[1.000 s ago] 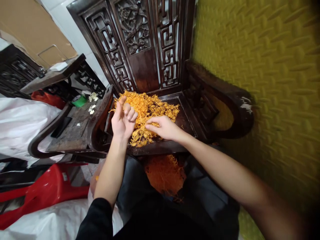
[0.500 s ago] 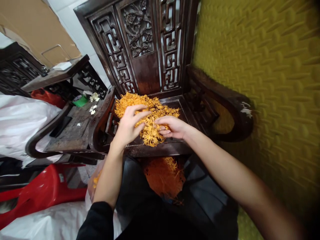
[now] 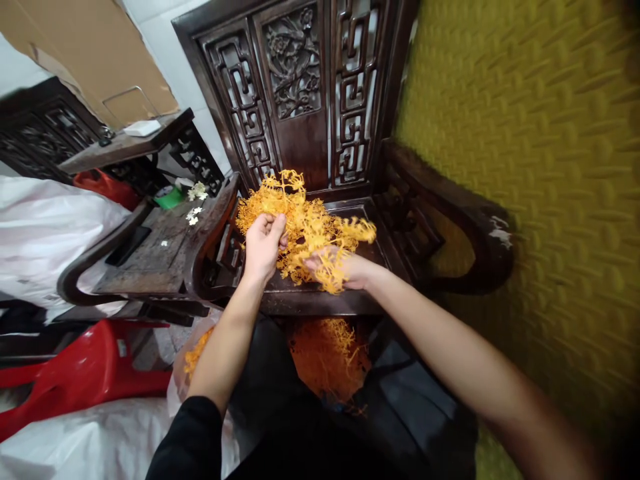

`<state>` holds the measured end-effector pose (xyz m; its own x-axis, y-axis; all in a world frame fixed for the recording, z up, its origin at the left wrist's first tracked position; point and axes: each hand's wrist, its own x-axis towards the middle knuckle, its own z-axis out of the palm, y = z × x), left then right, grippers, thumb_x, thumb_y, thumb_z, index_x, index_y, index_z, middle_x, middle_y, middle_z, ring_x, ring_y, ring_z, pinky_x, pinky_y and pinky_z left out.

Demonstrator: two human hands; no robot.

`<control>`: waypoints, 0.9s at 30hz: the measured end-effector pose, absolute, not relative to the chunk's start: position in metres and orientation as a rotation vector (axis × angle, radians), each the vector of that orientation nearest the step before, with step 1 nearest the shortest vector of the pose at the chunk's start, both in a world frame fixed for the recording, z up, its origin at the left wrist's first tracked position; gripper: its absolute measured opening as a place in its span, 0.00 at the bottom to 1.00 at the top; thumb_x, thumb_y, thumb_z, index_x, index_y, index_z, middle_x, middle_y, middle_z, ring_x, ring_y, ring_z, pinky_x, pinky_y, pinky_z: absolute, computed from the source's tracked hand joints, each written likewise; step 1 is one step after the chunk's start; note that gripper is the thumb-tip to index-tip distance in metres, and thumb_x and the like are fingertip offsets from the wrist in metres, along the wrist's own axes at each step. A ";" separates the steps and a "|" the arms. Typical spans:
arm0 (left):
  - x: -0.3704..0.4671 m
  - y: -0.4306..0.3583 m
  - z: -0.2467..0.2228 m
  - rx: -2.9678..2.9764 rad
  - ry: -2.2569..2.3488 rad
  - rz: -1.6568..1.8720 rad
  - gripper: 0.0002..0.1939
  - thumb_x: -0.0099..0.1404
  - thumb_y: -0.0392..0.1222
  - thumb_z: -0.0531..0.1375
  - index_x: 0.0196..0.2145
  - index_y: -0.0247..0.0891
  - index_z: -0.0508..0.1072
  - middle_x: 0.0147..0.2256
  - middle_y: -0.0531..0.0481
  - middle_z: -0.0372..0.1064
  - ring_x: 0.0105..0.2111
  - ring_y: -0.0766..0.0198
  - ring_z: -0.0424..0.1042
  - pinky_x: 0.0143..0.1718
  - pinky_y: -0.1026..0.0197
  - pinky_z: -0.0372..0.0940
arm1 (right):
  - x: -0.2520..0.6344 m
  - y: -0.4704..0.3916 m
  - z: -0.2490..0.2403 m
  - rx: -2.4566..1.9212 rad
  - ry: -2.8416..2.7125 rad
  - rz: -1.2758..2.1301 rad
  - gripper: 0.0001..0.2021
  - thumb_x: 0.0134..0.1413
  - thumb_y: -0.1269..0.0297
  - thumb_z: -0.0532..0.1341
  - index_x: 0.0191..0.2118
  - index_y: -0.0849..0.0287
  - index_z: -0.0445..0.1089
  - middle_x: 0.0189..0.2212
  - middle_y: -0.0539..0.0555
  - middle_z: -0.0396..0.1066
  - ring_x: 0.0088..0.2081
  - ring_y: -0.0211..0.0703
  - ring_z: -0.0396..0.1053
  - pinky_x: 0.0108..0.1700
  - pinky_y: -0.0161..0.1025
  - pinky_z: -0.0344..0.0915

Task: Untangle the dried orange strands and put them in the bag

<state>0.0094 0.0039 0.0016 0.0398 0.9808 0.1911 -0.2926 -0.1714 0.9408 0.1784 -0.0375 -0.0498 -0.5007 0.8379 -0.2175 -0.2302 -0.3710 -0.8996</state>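
The right hand [image 3: 353, 269] is partly covered by blurred orange lacy pieces [image 3: 313, 223], how far it is closed cannot be told; some are pinched between the left hand's [image 3: 266, 245] thumb and fingers, others heaped beyond both grips on the chair seat [image 3: 325, 304]

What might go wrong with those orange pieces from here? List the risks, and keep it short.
1. Tangling: the orange pieces are branched and bunched together, so lifting some may drag others along.
2. Snapping: their stems look thin, and the left hand has its fingers closed on them, so a hard pull might break one.
3. Falling: some lie over the right hand, near the seat's front edge, and could slip off.
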 end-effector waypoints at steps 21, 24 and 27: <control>0.015 -0.001 -0.001 1.259 0.881 1.383 0.16 0.56 0.46 0.72 0.37 0.34 0.77 0.33 0.47 0.78 0.19 0.76 0.62 0.18 0.71 0.55 | 0.201 -0.032 -0.023 -1.120 -1.532 0.959 0.20 0.54 0.44 0.67 0.32 0.60 0.78 0.26 0.52 0.74 0.29 0.40 0.68 0.36 0.39 0.63; 0.018 -0.004 -0.005 1.408 0.936 1.350 0.14 0.58 0.47 0.71 0.36 0.36 0.74 0.30 0.48 0.78 0.19 0.72 0.65 0.18 0.70 0.58 | 0.201 -0.031 -0.018 -1.119 -1.106 1.082 0.29 0.56 0.34 0.58 0.36 0.60 0.75 0.17 0.44 0.56 0.18 0.34 0.51 0.22 0.35 0.50; 0.023 -0.012 -0.008 1.740 1.029 1.357 0.10 0.62 0.46 0.68 0.39 0.38 0.77 0.32 0.48 0.79 0.24 0.69 0.71 0.24 0.66 0.64 | 0.192 -0.033 -0.017 -1.063 -1.100 1.166 0.30 0.55 0.32 0.58 0.39 0.58 0.74 0.17 0.42 0.51 0.18 0.34 0.49 0.21 0.35 0.48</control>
<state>0.0228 -0.0118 -0.0078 0.1385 0.8937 0.4267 0.1693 -0.4458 0.8790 0.1924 -0.0332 -0.0166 0.0653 0.9942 0.0858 -0.1433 0.0944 -0.9852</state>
